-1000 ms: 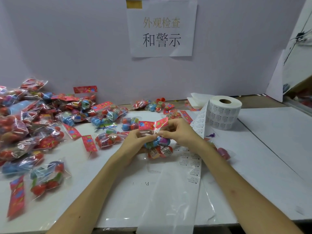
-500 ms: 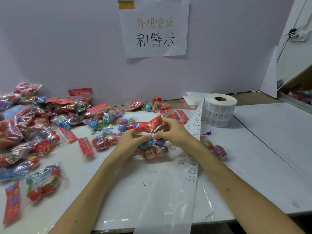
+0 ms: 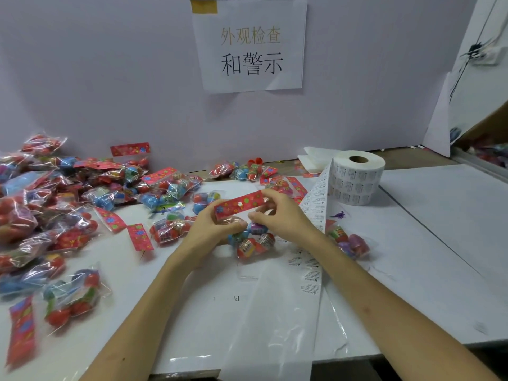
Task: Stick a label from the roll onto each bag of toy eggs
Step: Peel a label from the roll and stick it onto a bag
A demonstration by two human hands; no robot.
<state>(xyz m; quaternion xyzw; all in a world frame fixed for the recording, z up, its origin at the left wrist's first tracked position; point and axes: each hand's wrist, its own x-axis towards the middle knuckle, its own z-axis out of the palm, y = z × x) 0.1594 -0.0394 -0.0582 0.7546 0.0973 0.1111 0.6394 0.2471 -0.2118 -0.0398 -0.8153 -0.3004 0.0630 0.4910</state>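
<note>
Nearest, at the front edge of the white table [image 3: 428, 284], a long sheet of clear film [image 3: 269, 334] draped over the edge, between two bare forearms reaching in from below. Off to the near left, a loose red header card [image 3: 20, 331] lying flat, and just beside it a single bag [image 3: 72, 301] of red, blue and green eggs.

Further in, at the middle of the table, the bag of toy eggs [image 3: 254, 242] held between both hands, eggs hanging low near the table, red flowered header [image 3: 239, 206] uppermost and tilted, right end higher. Left hand [image 3: 214, 229] gripping the header's left end, fingers [image 3: 238, 224] curled, thumb pressed on the clear plastic just below the card. Right hand [image 3: 284, 215] pinching the header's right end, fingertips curled in toward it. No telling from here whether a label sits on this bag.

Just right of the right wrist, another bag [image 3: 349, 240] with purple and red eggs, beside the strip of labels [image 3: 316, 204] running from the roll toward the near edge. Close by, a small purple toy dinosaur [image 3: 340, 215]. To the left, a wide pile of bags [image 3: 55, 204] spread out to the table's left edge.

Farther back on the right, the roll of labels [image 3: 356, 177] standing on end, folded white paper [image 3: 312, 158] behind it, a few more bags [image 3: 239, 170] near the wall. Last, on the lilac wall [image 3: 110, 78], a taped paper sign [image 3: 250, 48] with Chinese characters.
</note>
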